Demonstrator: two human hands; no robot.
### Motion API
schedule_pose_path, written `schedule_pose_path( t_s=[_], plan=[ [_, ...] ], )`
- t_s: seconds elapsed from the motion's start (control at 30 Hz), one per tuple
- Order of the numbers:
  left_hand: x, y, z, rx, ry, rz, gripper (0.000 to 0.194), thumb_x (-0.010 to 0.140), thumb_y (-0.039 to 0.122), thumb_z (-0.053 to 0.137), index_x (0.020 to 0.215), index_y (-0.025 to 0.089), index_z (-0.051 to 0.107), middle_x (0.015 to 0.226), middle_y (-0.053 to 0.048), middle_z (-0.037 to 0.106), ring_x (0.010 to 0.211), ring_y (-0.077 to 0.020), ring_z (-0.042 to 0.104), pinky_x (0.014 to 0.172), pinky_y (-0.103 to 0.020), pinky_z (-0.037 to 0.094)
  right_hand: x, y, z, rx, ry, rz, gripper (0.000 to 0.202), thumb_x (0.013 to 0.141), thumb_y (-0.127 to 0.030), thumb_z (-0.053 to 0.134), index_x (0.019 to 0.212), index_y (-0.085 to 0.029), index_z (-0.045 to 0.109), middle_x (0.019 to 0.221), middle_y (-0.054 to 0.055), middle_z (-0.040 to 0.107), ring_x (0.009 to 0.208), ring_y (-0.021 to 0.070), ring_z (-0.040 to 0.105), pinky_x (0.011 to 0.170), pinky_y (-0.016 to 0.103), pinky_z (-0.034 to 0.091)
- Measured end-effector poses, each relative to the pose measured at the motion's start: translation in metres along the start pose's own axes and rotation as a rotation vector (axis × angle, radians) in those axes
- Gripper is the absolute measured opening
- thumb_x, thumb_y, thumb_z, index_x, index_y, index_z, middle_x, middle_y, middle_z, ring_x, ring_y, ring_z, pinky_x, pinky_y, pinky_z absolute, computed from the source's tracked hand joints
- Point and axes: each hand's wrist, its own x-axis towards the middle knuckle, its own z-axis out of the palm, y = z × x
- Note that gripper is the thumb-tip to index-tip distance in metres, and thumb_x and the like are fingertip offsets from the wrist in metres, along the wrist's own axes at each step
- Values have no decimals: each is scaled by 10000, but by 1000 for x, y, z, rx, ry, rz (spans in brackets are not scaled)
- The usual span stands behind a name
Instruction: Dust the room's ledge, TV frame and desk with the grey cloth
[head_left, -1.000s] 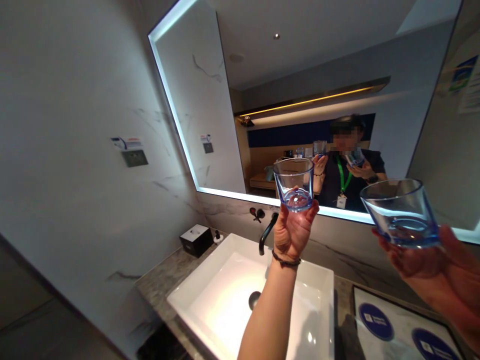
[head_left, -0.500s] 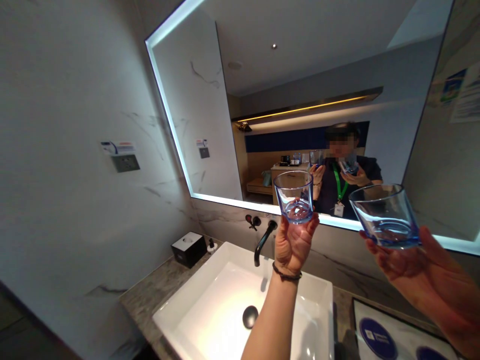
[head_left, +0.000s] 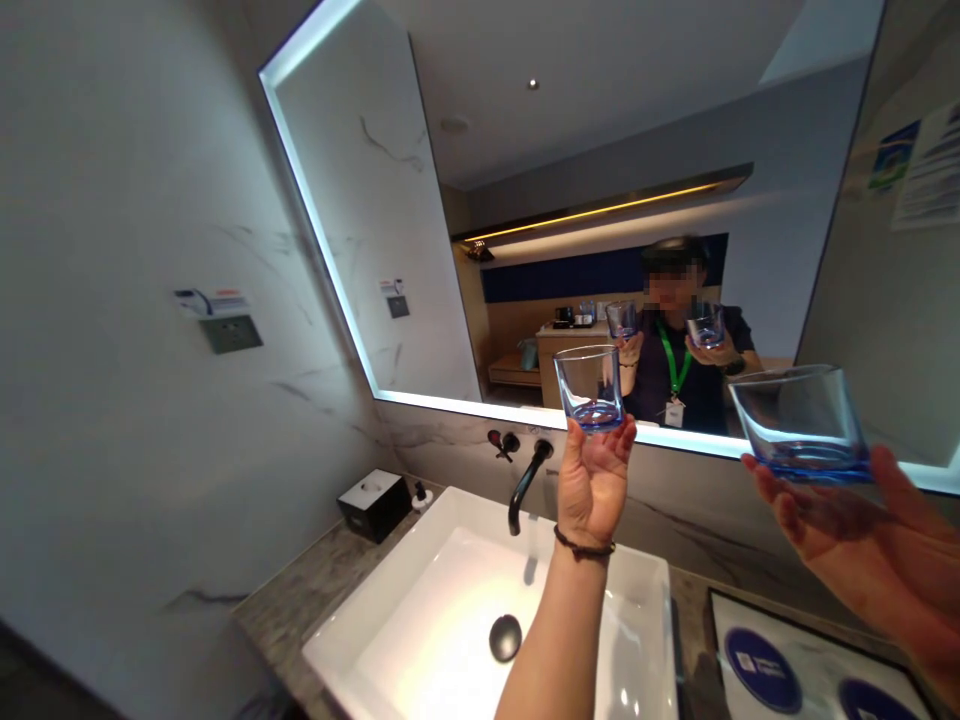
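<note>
Blue-tinted glass tumbler (head_left: 591,388) up in the left hand (head_left: 596,478), fingertips pinching its base from below, glass upright, above the basin and in front of the mirror's lower edge. Right hand (head_left: 847,540) cups a second blue tumbler (head_left: 802,420), fingers spread under its base; this one sits closer to the cam, well apart from the first, at roughly the same height.

Hard to see: right forearm cut off by the frame's right edge, so the wrist isn't visible. Left forearm runs out the bottom edge; black cord bracelet (head_left: 583,546) at the wrist. Can't tell if either glass holds water, both look clear w/ a blue base. Both glasses and hands show small in the mirror (head_left: 525,200); the reflected face is blurred. Green lanyard (head_left: 673,362) w/ a badge there too.

Surface and room: white rectangular basin (head_left: 450,620) on a grey stone counter (head_left: 300,610), black drain plug (head_left: 505,636) in the middle. Black wall spout (head_left: 525,482) w/ a black lever (head_left: 502,441) to its left. Black tissue box (head_left: 374,503) on the counter left of the basin, tiny bottle just beside it, too small to read. Tray w/ blue round coasters (head_left: 765,668) at bottom right, partly cut off. Marble-look wall w/ a socket plate (head_left: 231,333) on the left. Mirror edge lit white; bedroom w/ a warm light strip reflected.
</note>
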Motion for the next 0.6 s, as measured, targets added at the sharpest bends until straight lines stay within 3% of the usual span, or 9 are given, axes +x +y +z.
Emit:
schedule_pose_path(
  t_s=[0.17,0.3,0.4,0.47,0.53,0.6],
  plan=[
    [6,1,-7,24,71,42,267,932,376,547,933,132,654,938,-82,694,910,-165,689,903,-286,534,17,7,-28,-96,-65,-80,363,967,-420,416,1243,-298,617,1297,54,574,991,226,653,672,225,597],
    [11,-6,-23,222,58,72,317,767,368,746,970,168,608,936,-39,662,862,-161,669,850,-316,546,35,9,-84,-259,43,-104,313,821,-400,631,1109,-278,640,1186,50,631,941,214,660,702,233,607],
    [16,-20,-44,573,68,107,465,677,335,794,1056,191,566,948,-20,614,806,-149,626,756,-327,553,49,3,-145,-686,118,-143,545,644,-581,720,1014,-206,582,1010,89,660,827,213,660,682,244,602],
    [19,-39,-61,922,49,71,548,633,305,804,1112,199,559,940,-21,587,792,-146,589,727,-314,536,58,-4,-187,-1087,178,-213,687,644,-676,629,1115,-190,514,992,97,657,821,237,657,699,313,601],
    [18,-68,-78,1334,-68,17,592,592,261,807,1137,195,585,960,-34,562,825,-158,564,781,-323,519,66,-10,-225,-1409,273,-245,756,639,-643,631,1203,-161,486,996,120,651,866,288,645,743,393,577],
    [11,-102,-92,1702,-260,-52,598,578,222,788,1149,188,614,1005,-56,530,882,-183,555,857,-344,503,73,-12,-255,-1676,331,-261,727,631,-548,695,1204,-135,523,1044,144,635,953,330,614,826,434,526]
  ],
)
